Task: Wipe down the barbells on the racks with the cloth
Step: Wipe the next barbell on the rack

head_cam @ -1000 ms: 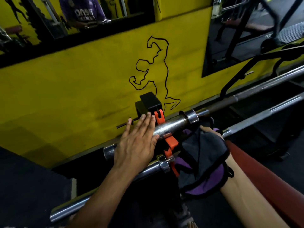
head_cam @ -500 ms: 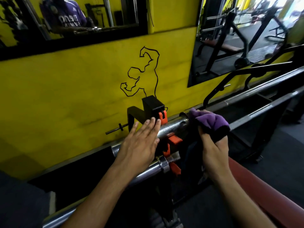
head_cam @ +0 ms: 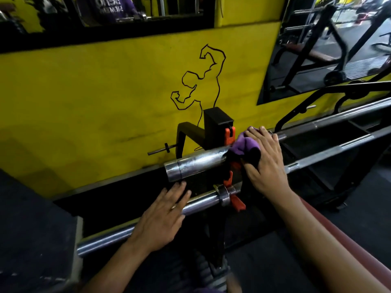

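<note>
Purple cloth (head_cam: 245, 145) bunched in your right hand (head_cam: 265, 159) on the upper barbell (head_cam: 201, 163) (left hand (head_cam: 163, 218) flat on the lower barbell (head_cam: 203, 203)).

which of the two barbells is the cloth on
The upper barbell, nearer the yellow wall: the right hand presses the purple cloth on it. The left hand rests on the lower barbell.
</note>
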{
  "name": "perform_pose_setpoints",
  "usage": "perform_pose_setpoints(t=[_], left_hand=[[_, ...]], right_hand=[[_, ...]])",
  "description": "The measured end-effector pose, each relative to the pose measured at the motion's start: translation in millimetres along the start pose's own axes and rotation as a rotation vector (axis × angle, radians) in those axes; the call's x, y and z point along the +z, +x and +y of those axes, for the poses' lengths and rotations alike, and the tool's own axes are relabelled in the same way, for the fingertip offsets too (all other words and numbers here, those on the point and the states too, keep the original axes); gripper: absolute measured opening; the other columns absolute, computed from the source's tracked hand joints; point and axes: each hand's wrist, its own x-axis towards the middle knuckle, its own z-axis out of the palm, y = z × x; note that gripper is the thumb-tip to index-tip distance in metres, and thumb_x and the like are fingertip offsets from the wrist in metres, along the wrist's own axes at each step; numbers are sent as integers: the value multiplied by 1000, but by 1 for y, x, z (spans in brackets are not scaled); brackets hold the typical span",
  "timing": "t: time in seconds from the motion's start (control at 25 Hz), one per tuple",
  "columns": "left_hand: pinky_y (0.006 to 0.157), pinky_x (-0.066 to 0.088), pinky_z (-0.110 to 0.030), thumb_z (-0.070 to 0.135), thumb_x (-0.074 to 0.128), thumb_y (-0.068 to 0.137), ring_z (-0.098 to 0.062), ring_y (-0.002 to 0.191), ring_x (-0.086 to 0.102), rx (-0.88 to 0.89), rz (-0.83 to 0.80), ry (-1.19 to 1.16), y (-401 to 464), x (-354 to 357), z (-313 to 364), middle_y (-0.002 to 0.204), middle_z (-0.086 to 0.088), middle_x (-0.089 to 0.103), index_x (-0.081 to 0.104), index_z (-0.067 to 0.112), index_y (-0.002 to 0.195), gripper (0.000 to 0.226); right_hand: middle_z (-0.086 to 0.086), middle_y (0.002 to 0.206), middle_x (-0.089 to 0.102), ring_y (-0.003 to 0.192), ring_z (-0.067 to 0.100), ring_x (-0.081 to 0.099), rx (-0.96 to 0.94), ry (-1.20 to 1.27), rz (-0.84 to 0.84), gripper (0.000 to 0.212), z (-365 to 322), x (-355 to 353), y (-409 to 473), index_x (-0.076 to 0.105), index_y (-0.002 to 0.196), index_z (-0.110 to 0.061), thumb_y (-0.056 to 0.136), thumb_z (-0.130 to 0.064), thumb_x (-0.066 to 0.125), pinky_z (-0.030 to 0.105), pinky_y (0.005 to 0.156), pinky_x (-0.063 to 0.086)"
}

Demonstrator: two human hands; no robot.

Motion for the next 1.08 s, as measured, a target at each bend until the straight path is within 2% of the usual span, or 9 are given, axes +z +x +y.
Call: perform_pose_setpoints(t=[0.16, 0.32, 0.44, 0.56, 0.72, 0.8, 0.88, 0.96, 1.08], left_hand=[[126, 8, -24, 49, 35, 107, 2, 152, -12, -8, -273, -77, -11, 17, -39, 161, 24, -26, -13, 42, 158, 70], [126, -3, -24, 40, 29, 110, 6, 147, -25, 143, -377, -46, -11, 22, -56, 161, 20, -32, -19, 34, 158, 68], [115, -17, -15, 39, 31, 110, 6, 144, -27, 178, -411, -34, -9, 18, -61, 159, 20, -34, -19, 33, 157, 69], [121, -11, -21, 41, 28, 110, 4, 148, -23, 196, -364, -22, -9, 29, -67, 162, 18, -31, -20, 33, 158, 68], [124, -8, -26, 41, 27, 110, -1, 152, -18, 205, -323, -29, -11, 35, -68, 164, 14, -27, -20, 31, 158, 67], [123, -8, -24, 41, 27, 110, -2, 151, -18, 202, -320, -33, -11, 35, -67, 164, 14, -28, -21, 32, 157, 68], [123, -8, -23, 41, 28, 110, -1, 151, -18, 198, -329, -55, -10, 34, -67, 163, 15, -29, -22, 33, 156, 68], [123, -7, -23, 41, 29, 110, 0, 151, -18, 200, -325, -73, -9, 34, -69, 162, 17, -29, -21, 34, 156, 69], [123, -6, -23, 40, 30, 110, 0, 152, -16, 200, -312, -77, -10, 34, -69, 163, 16, -27, -19, 33, 157, 69]], right_hand=[[3, 155, 46, 152, 17, 26, 88, 132, 13, 49, -8, -1, -2, 52, 144, -14, 95, -19, 52, 54, 124, 17], [0, 127, 62, 130, 17, 54, 148, 469, 195, 34, -36, -24, 1, 62, 112, -14, 93, 12, 53, 45, 112, 40], [2, 134, 53, 127, 13, 50, 158, 269, 258, 29, -48, -13, -2, 58, 123, -10, 95, -1, 57, 29, 109, 40], [-2, 145, 45, 133, 15, 44, 287, 138, 152, 49, -45, 18, -10, 50, 138, -18, 91, -9, 57, 40, 112, 40], [-7, 145, 49, 135, 13, 43, 381, 132, 186, 53, -53, 21, -1, 53, 138, -26, 87, -13, 57, 35, 109, 38], [-2, 143, 53, 136, 12, 41, 355, 88, 166, 53, -67, 23, 2, 57, 135, -24, 84, -9, 60, 32, 114, 31], [-2, 144, 54, 139, 10, 41, 254, 74, 114, 55, -75, 25, -6, 56, 135, -23, 83, -8, 62, 40, 120, 29], [-2, 147, 52, 142, 10, 40, 166, 96, 58, 55, -68, 20, -24, 55, 139, -20, 85, -11, 60, 46, 120, 31], [-6, 144, 53, 134, 11, 48, 228, 151, 115, 46, -51, 6, -35, 58, 137, -21, 92, -11, 58, 40, 112, 42]])
